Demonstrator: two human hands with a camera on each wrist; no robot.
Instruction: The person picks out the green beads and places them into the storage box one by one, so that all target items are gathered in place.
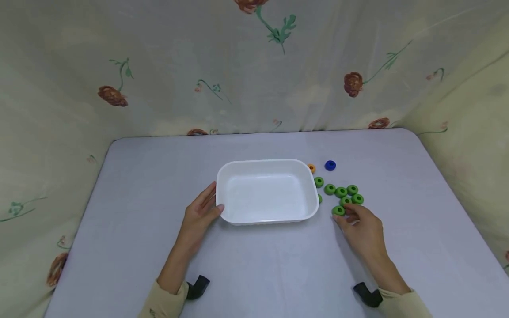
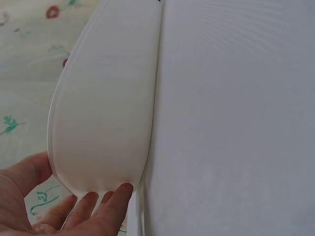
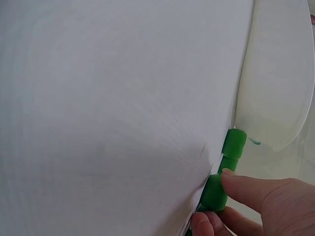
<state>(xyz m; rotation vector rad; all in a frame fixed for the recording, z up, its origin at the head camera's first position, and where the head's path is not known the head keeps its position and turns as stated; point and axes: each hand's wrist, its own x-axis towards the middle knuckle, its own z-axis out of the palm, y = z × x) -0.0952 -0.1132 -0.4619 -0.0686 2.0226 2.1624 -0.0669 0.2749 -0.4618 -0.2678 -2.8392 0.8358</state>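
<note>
Pinching one green ring [image 1: 338,211] by its outer sides with the right grip [image 1: 362,232], right of centre in the frame, with thumb and fingertips parted only by the width of the piece; likely held so because of the small, rounded shape. Impossible to tell whether lifted or just touching the surface [image 1: 278,269]. Just left of centre, bracing the lower-left corner of a white tray [image 1: 267,196] with the left grip [image 1: 197,218], thumb at the rim and fingers against the outer wall, open only as far as the corner needs; probably to keep the tray from sliding. Set in the middle of the frame, open side up, with the inner floor in plain view and no ring visible within. Clustered just beside the tray's right end, more green rings [image 1: 352,189], one partly hidden behind the wall; perhaps left that close to shorten the reach. Slightly higher in the frame, near the upper-right corner of the tray, an orange ring [image 1: 312,168] and, a little further right, a blue ring [image 1: 330,165]. Farther out, across the top of the frame, a floral cloth [image 1: 159,44].
</note>
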